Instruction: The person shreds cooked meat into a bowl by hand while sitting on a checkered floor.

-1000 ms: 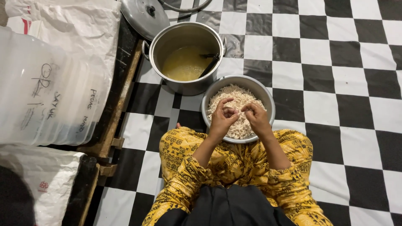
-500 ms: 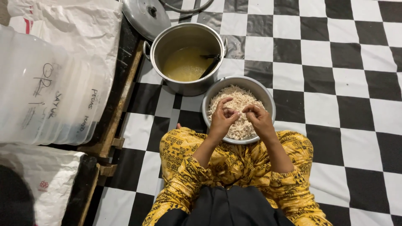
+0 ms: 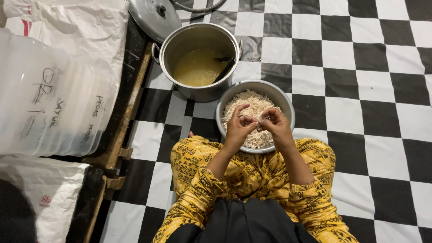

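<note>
Pot lid (image 3: pixel 155 17): top cut off by the frame edge.
Hose (image 3: pixel 198 6): mostly out of frame.
Bowl (image 3: pixel 225 104): near rim hidden behind both hands.
Pinched piece: too small to identify.
Sacks (image 3: pixel 49 202): cropped at left.

Even overhead light, sharp, soft shadows.

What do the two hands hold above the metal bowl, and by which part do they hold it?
The left hand and right hand pinch a small pale shred between their fingertips, over the bowl of shredded food. Which part of it they grip cannot be told.
</note>
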